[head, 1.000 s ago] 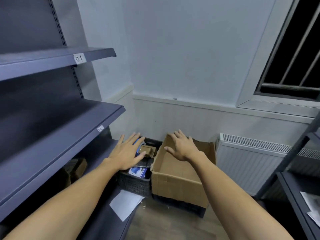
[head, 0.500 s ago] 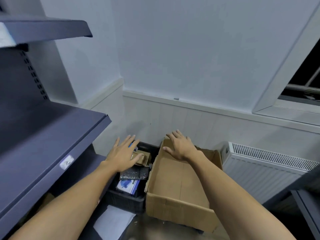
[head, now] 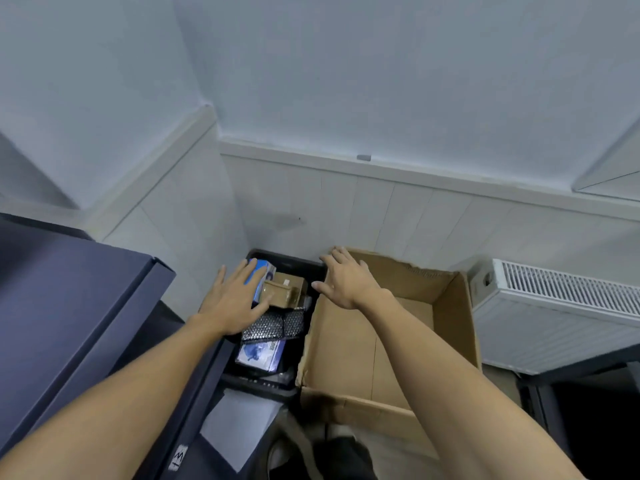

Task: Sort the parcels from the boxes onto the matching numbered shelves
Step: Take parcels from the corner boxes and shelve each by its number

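Note:
A black crate (head: 263, 382) on the floor holds several parcels: a blue box (head: 265, 271) at the back, a brown taped parcel (head: 285, 289), a bubble-wrapped packet (head: 273, 328) and a blue-and-white pack (head: 259, 353). My left hand (head: 232, 299) hovers over the crate's left side with fingers spread, fingertips over the blue box. My right hand (head: 346, 277) reaches out flat over the far left corner of an open cardboard box (head: 346, 358), which shows only its bare brown bottom. Neither hand holds anything.
A dark grey shelf (head: 69, 306) juts in at the left, with a lower shelf (head: 194, 427) bearing a white sheet (head: 235, 427) and a label (head: 178, 457). A white radiator (head: 561, 313) stands at the right. White panelled wall (head: 381, 209) is behind the boxes.
The view has tilted down and closer to the boxes. Both hands have moved forward and lower, the left over the crate's parcels, the right over the cardboard box's far corner.

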